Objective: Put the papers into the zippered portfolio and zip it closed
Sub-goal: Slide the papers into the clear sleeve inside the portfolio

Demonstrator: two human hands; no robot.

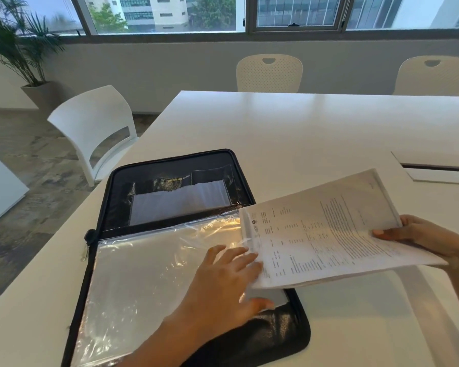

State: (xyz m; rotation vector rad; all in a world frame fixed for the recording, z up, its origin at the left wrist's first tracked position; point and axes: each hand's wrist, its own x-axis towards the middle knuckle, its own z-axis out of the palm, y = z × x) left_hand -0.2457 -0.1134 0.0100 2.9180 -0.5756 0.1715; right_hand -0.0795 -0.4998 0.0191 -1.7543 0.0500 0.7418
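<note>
A black zippered portfolio (170,168) lies open on the white table (302,128), its far half showing dark pockets. A clear plastic sleeve (149,274) covers its near half. My right hand (429,239) grips the right edge of a stack of printed papers (329,234), held tilted above the portfolio's right side. The stack's left end sits at the sleeve's right opening. My left hand (223,282) rests on the sleeve with fingers spread, fingertips touching the papers' left edge and thumb under the sleeve's corner. The zipper pull (85,254) hangs at the left spine.
A white chair (96,128) stands at the table's left side, and two cream chairs (269,72) stand at the far side. A cable slot with flat lids (435,165) is set in the table at right. A potted plant (16,49) stands far left.
</note>
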